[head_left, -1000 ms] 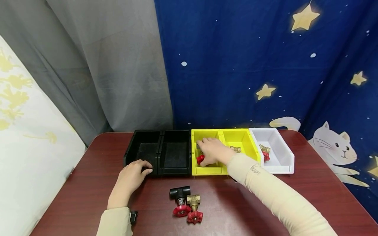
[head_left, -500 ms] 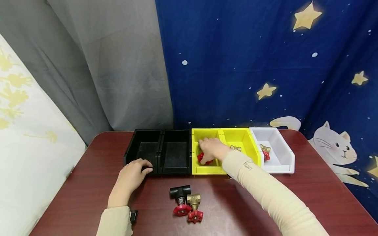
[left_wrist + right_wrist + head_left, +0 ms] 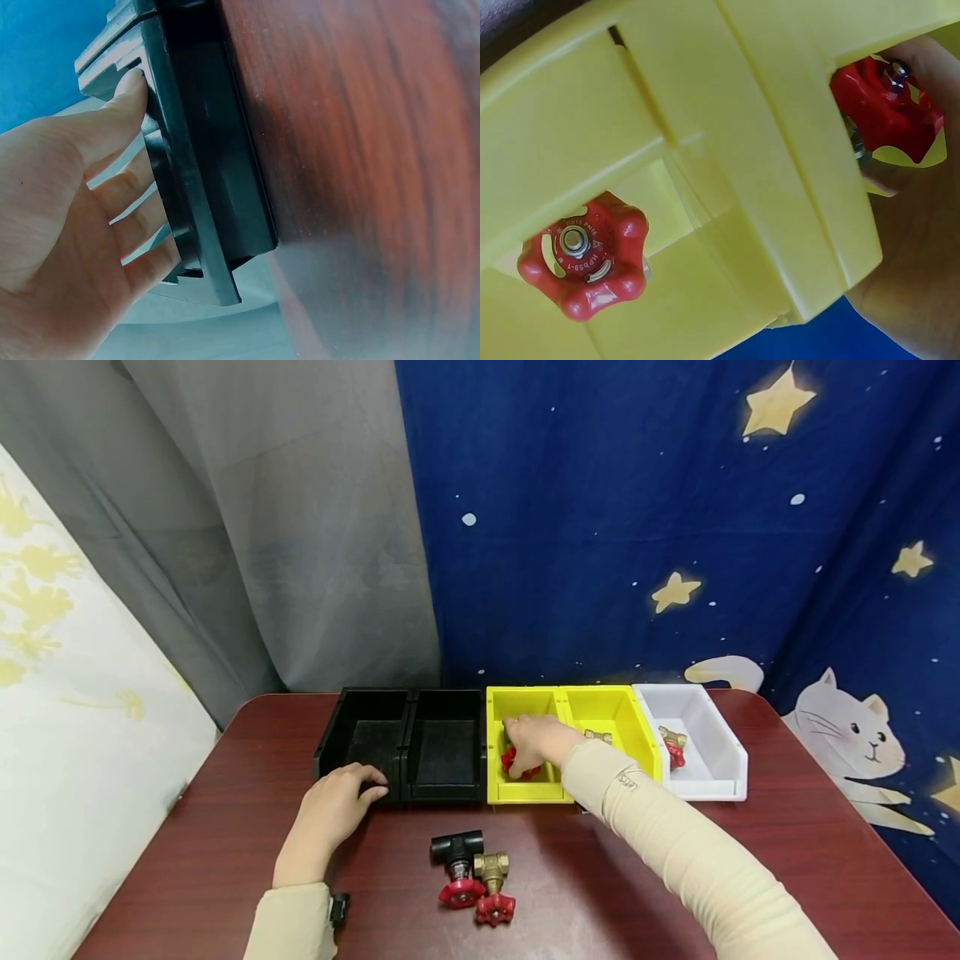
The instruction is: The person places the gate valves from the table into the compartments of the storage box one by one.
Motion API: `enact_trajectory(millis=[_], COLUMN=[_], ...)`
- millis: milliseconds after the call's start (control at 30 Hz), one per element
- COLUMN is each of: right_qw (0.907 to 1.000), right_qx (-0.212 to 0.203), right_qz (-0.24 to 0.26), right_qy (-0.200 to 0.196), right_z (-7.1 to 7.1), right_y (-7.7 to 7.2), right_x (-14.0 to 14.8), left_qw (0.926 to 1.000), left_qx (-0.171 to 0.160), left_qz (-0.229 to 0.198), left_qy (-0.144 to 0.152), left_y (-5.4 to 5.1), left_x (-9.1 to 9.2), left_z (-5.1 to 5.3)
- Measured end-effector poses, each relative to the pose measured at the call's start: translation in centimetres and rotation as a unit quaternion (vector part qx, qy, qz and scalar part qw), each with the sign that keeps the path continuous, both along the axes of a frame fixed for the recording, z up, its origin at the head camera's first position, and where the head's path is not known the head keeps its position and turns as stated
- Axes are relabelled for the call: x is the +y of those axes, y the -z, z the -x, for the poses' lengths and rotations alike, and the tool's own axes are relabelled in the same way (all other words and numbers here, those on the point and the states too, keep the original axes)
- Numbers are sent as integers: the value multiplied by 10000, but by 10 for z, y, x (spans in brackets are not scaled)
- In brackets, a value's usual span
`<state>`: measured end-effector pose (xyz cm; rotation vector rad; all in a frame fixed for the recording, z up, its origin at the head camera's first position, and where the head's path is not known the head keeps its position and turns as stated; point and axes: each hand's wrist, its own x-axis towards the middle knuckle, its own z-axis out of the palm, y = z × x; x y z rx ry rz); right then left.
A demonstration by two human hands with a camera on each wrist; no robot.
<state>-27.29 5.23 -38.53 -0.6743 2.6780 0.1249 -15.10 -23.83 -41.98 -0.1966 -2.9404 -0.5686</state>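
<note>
My right hand (image 3: 534,745) reaches into the left yellow bin (image 3: 531,792) and holds a valve there by its red handwheel (image 3: 517,763). Fingers and thumb lie around that handwheel (image 3: 889,112) in the right wrist view; the valve's body is mostly hidden. At the far left, my left hand (image 3: 341,802) grips the front rim of the outer black bin (image 3: 375,747). In the left wrist view its thumb touches the rim (image 3: 176,161), while the fingertips disappear behind it. A black valve (image 3: 457,868) and a brass valve (image 3: 492,889), both red-wheeled, lie side by side on the table.
A second black bin (image 3: 447,752) stands beside the first. The right yellow bin (image 3: 600,702) contains a brass valve (image 3: 598,737), whose red handwheel (image 3: 585,255) shows in the right wrist view. Another red-wheeled brass valve (image 3: 673,745) lies in the white bin (image 3: 708,760).
My right hand has shifted slightly within the left yellow bin, and the red handwheel under it has moved a little to the right. My left hand stays in place.
</note>
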Motion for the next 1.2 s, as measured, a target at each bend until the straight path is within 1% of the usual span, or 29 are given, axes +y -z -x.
enact_trajectory(millis=[167,300,500,633,800,900,1033,1200], right_qw=[10000,9997,9987,9980,9962,9927,9841,9733], right_qx=[66,209,451,567,745,907,1241,1640], right_qz=[50,12,-3,110,370,675,1074,1411], right_qy=[-27,-111,-217,-255,-276,-427,-683,-766], right_z=[-2,-6,-12,-17,-25,-32,-43,-58], right_y=[-1,-1,0,-1,-8,-12,-16,-19], right_x=[1,1,0,2,6,11,21,38], left_qw=[10000,10000,10000,9999,9999,9999,10000,10000], left_qx=[-25,-73,50,103,140,137,68,-2], left_qz=[5,4,14,16,-23,-24,-27,3], left_qy=[-2,-5,-5,5,0,-27,-28,-27], left_y=[0,0,2,2,2,2,2,1], left_x=[0,1,1,0,-2,-3,-2,0], left_z=[0,-1,0,0,0,-1,-1,0])
